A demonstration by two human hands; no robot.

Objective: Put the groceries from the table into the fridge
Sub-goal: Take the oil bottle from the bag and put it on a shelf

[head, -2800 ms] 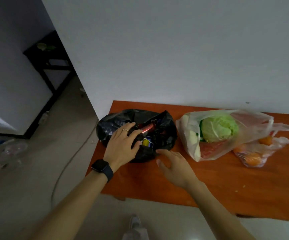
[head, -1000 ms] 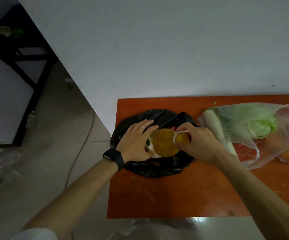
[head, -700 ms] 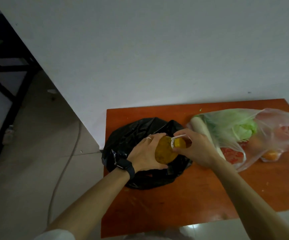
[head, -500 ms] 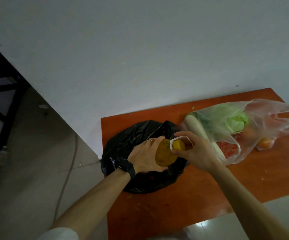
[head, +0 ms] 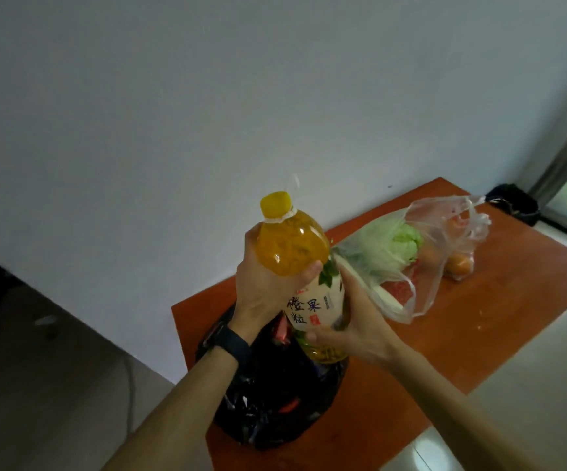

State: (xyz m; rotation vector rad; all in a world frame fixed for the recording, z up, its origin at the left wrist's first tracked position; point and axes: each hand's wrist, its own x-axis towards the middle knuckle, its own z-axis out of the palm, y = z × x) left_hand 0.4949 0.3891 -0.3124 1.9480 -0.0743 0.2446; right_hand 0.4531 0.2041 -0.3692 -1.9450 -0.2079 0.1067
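Head view: grips juice bottle point(head: 295, 263) with both hands, left hand point(head: 261, 283) wrapped round the orange shoulder, right hand point(head: 353, 321) curled round the labelled lower body. Holds it nearly upright, cap toward 12 o'clock, base just above the black bag point(head: 275, 396) at 6 o'clock on the surface point(head: 479, 317). Leaves clear bag point(head: 424, 294) with cabbage point(head: 404, 239) at 2 o'clock untouched. Looks like the take-out step. Next calls for carrying it to the fridge, not in view, with a firm hold.
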